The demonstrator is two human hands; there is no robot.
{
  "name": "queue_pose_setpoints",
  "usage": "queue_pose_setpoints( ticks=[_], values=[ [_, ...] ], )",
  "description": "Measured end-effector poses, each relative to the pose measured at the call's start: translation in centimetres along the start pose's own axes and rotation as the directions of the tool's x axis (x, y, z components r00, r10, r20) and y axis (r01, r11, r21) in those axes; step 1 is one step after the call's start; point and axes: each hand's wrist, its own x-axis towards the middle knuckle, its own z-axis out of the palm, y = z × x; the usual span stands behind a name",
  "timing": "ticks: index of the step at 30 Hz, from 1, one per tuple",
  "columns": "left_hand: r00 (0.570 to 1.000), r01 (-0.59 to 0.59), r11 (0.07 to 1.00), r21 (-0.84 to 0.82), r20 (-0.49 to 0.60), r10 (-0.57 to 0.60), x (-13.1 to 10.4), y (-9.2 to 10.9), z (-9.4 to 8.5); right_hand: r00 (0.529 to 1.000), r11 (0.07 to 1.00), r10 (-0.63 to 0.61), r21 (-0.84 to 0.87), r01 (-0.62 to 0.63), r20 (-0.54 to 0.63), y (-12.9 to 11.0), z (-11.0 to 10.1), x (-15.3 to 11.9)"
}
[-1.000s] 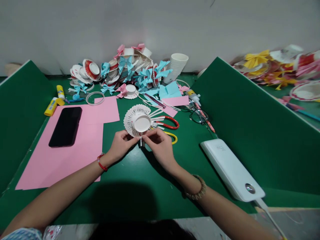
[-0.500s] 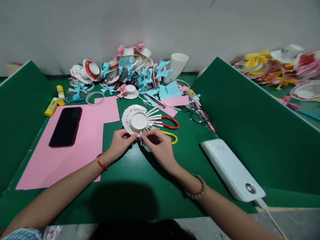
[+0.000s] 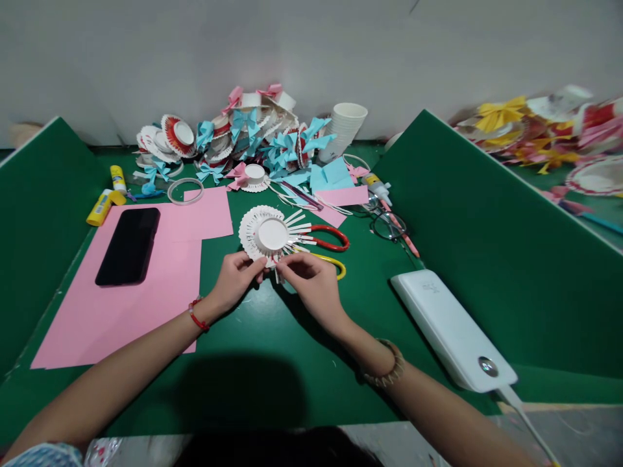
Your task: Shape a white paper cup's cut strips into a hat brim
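Observation:
A white paper cup (image 3: pixel 272 233), cut into strips around its round base, is between my hands above the green table. Most strips on its left are folded into a scalloped edge, while those on the right stick out straight. My left hand (image 3: pixel 238 275) pinches the lower left edge. At the bottom edge, my right hand (image 3: pixel 311 279) pinches a strip between thumb and fingers. Behind the cup lie scissors (image 3: pixel 333 239) with one red and one yellow handle; their blades are mostly hidden.
Pink paper (image 3: pixel 160 311) with a black phone (image 3: pixel 129 246) lies left. Glue sticks (image 3: pixel 100 207) stand near the left divider. Finished cup pieces with bows (image 3: pixel 243 136) are heaped behind, beside stacked cups (image 3: pixel 345 126). Glasses (image 3: pixel 389 226) and a white power bank (image 3: pixel 452 331) lie right.
The cut cup has shifted very slightly to the right and tilted a little in my hands. Both hands keep their pinch near its lower edge.

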Motion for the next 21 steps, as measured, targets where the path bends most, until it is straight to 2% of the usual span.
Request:
queue_pose_setpoints(
  ticks=[4, 8, 15, 21],
  values=[
    [1.000, 0.009, 0.998, 0.064, -0.027, -0.007, 0.04, 0.06, 0.08, 1.000, 1.000, -0.005, -0.016, 0.005, 0.008, -0.06, 0.03, -0.01],
    [0.998, -0.048, 0.994, 0.095, -0.037, 0.052, 0.21, -0.17, 0.13, 0.999, 1.000, -0.026, -0.017, 0.027, 0.034, -0.12, 0.08, -0.11],
    [0.996, -0.088, 0.972, 0.217, -0.010, 0.092, 0.10, -0.25, 0.21, 1.000, 1.000, -0.018, 0.005, 0.018, -0.023, -0.01, 0.18, -0.21],
    [0.996, -0.081, 0.982, 0.170, -0.016, 0.085, 0.04, -0.43, 0.29, 0.998, 0.999, -0.003, 0.053, 0.006, -0.061, 0.09, 0.47, -0.24]
  ],
)
